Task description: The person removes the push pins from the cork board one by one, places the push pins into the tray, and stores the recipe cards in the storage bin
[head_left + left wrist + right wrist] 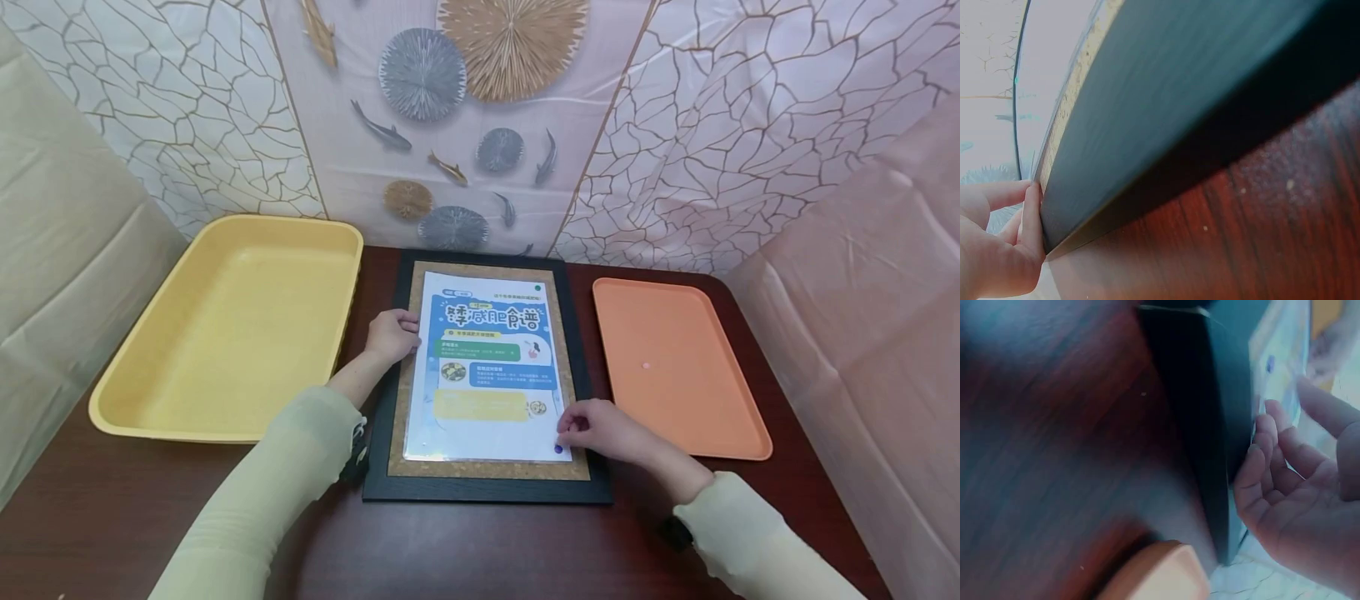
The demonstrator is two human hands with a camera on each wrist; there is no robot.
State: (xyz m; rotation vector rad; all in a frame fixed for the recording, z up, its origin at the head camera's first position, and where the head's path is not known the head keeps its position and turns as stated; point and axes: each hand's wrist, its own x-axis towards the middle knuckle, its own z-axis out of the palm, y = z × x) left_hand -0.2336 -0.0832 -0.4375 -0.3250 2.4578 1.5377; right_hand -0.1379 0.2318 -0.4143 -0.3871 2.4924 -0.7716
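A printed poster sheet (491,433) with blue, green and yellow panels lies on a cork board (487,471) in a black frame (487,490). At its lower right corner sits a purple pushpin (558,448), also visible in the right wrist view. A green pin (537,288) marks the upper right corner. My right hand (600,429) is beside the purple pin, thumb and fingers apart and loosely bent, holding nothing. My left hand (392,336) rests at the sheet's left edge, fingertips on the board; in the left wrist view its fingers meet the frame's side.
To the left stands a large yellow tray (225,435) with raised walls. A flat orange tray (682,375) lies to the right, with a small pink piece (647,366) in it. Patterned cloth (465,167) hangs behind the dark wooden table (450,550).
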